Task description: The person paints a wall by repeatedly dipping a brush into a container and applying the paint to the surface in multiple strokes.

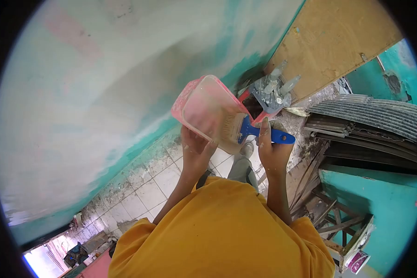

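My left hand [195, 147] is closed on the near edge of a pink plastic tub [188, 99], tilted so its inside faces me. A whitish film coats the tub's inner surface. In my right hand [274, 153] is a wide paintbrush [269, 134] with a blue handle, thumb laid along the handle and fingers behind it. Its pale, caked bristles point left and overlap the tub's lower right part, close to the rim.
A half-painted white and teal wall [125, 83] rises on the left. Beyond the tub stands a splattered red and grey stool [273, 90]. A wooden board [331, 41], stacked corrugated sheets [366, 113] and a wooden frame [343, 222] are on the right. White tiles [150, 192] cover the floor.
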The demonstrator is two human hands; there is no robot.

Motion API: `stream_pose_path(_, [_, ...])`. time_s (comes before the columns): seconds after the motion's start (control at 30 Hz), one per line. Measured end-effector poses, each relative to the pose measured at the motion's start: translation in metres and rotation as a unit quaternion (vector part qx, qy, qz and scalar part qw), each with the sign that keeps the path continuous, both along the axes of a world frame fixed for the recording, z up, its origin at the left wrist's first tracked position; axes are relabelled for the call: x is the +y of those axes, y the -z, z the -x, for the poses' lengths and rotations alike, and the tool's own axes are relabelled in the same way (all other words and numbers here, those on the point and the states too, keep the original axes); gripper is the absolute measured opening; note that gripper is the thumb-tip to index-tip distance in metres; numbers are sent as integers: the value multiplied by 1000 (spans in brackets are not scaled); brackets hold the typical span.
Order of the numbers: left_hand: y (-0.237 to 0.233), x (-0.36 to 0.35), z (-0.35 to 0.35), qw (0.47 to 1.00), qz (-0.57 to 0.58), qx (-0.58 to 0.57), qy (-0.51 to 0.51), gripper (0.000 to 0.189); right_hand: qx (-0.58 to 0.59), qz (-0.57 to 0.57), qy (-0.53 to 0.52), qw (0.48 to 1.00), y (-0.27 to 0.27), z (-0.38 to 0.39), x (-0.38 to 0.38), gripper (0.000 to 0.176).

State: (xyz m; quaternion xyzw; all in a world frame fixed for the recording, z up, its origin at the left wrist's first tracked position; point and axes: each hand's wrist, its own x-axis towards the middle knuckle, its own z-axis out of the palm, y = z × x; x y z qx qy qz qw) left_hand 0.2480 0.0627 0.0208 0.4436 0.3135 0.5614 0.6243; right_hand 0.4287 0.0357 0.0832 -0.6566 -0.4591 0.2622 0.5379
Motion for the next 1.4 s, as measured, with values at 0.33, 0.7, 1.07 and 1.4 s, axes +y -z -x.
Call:
stream_pose_path(0.33, [1,49,-124,998,38,0,-57,81,60,-20,-5,998,24,-133,63,22])
stream_pose_path(0.7, [-6,81,-227,991,16,-7,-135,82,-80,-13,-97,992,4,-236,127,23])
stream_pose_path(1.07, [-5,118,-233,988,46,-45,-143,76,29,-37,-39,998,-5,-240,149,36])
stream_pose_path(1.4, [-16,167,-197,988,68,-18,-137,68,-124,-143,-4,982,1,-229,210,33])
